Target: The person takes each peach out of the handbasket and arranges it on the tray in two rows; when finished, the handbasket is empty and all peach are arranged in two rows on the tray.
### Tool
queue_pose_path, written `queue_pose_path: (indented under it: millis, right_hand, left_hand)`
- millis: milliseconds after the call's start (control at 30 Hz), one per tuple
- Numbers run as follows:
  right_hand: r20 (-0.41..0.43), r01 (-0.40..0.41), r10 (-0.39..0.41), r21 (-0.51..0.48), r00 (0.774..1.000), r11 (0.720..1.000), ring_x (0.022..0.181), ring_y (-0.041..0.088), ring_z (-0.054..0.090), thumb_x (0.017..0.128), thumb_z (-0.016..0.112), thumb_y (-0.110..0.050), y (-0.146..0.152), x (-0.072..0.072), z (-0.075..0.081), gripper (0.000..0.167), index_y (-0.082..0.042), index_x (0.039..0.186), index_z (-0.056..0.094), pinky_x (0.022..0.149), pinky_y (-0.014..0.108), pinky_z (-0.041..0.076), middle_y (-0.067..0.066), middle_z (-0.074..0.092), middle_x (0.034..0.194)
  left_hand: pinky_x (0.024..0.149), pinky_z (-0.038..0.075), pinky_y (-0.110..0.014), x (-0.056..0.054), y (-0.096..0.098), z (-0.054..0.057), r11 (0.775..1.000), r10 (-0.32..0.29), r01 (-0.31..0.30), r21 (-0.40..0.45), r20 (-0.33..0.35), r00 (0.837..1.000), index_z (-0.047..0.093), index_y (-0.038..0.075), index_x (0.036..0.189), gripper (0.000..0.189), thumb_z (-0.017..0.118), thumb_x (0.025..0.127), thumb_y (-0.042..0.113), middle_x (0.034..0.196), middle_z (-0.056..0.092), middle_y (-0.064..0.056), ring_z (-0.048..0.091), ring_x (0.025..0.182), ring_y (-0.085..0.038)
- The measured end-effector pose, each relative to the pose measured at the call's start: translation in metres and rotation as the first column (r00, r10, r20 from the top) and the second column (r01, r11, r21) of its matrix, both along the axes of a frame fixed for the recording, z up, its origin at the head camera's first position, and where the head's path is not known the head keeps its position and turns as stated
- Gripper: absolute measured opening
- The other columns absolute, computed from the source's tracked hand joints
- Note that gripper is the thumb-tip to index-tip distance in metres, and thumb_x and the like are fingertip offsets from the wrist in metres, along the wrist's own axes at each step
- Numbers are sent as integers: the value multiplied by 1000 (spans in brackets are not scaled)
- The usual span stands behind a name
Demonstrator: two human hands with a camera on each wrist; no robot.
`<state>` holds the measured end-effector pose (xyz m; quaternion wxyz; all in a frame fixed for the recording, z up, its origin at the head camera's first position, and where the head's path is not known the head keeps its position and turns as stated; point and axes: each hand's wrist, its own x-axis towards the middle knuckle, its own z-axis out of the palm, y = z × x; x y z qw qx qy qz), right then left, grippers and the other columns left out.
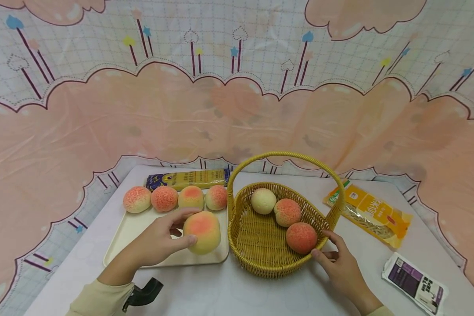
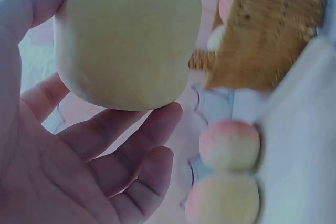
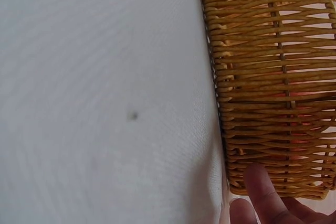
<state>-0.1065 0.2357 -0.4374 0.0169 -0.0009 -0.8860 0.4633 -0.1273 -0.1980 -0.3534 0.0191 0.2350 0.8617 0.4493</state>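
My left hand (image 1: 158, 239) grips a yellow peach with a pink top (image 1: 202, 233), held above the cream tray (image 1: 120, 243). In the left wrist view the peach's pale underside (image 2: 128, 40) shows, with the thumb on one side and fingers on the other. Several more peaches (image 1: 164, 198) stand in a row along the tray's back. To the right is a yellow wicker basket (image 1: 256, 265) with a tall handle. Inside it lie a pale peach (image 1: 263, 201), a pink-speckled one (image 1: 287, 212) and a redder one (image 1: 301, 238). My right hand (image 1: 341, 265) holds the basket's right side near the rim.
Behind the tray lies a blue-and-yellow packet (image 1: 193, 179). An orange food bag (image 1: 373, 213) is right of the basket, and a purple-and-white packet (image 1: 414, 283) lies nearer on the right. A patterned cloth (image 1: 174, 118) hangs behind the white table.
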Motion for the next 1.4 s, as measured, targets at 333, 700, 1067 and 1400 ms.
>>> queue_pose_path:
  millis: [333,700,1067,1400]
  right_hand:
    - [25,1,-1,5,1000,1000,105,32,65,97,68,-29,1,-2,-1,67,-7,150,33,66,30,51,31,43,145]
    - [45,4,-4,1,999,1000,106,32,64,98,67,-30,1,-1,-1,68,-7,151,31,67,29,52,31,40,147]
    - [34,0,0,-5,999,1000,105,31,65,97,68,-28,1,0,-1,67,-7,150,32,66,29,52,31,45,143]
    - [34,-1,0,14,999,1000,105,31,65,98,67,-29,1,-2,-1,68,-7,150,32,66,29,52,31,45,143]
  left_hand:
    - [79,52,-30,6,-44,-6,974,216,-216,-61,-16,976,55,12,137,50,73,92,25,122,66,-9,62,102,-23]
    - [81,53,-45,12,-81,-16,909,386,-383,-161,-17,922,45,11,145,60,70,95,35,129,59,-27,64,104,-38]
    - [74,54,-42,24,-115,-33,853,485,-461,-243,46,873,41,6,145,68,69,95,42,133,51,-35,61,105,-44]
    - [69,52,-37,31,-130,-43,823,528,-491,-287,64,847,38,1,144,71,67,95,43,138,45,-36,60,104,-46]
